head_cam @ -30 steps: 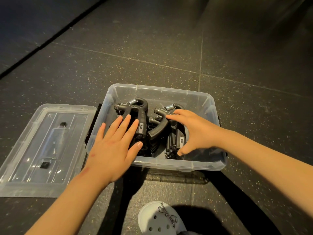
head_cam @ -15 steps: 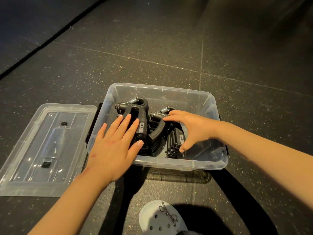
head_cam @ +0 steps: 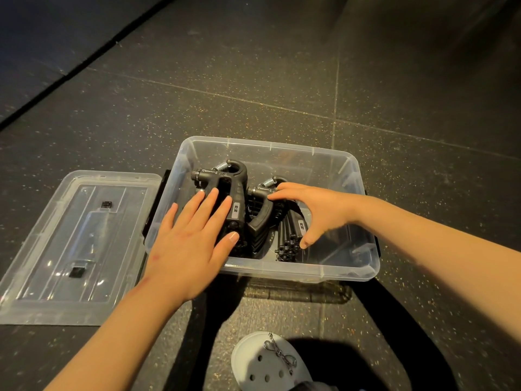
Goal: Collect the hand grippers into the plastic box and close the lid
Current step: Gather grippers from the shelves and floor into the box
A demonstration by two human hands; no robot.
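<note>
Black spring-loaded hand grippers (head_cam: pixel 239 204) all inside clear rectangular plastic box (head_cam: pixel 270 149), bunched toward its left half; none seen on dark speckled floor (head_cam: pixel 253 80). Left hand (head_cam: pixel 191 244) flat, fingers spread, pressing on stack. Right hand (head_cam: pixel 318 211) loosely curled over right-side grippers, grasp unclear. Clear flat lid (head_cam: pixel 42 263) just left of box, not yet on. Box right half free; floor around box open.

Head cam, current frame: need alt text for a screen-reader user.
Two bare hands reach into a clear plastic box on a dark floor, the left hand flat on black hand grippers, the right hand arched over others. The clear lid lies off, beside the box's left side.
</note>
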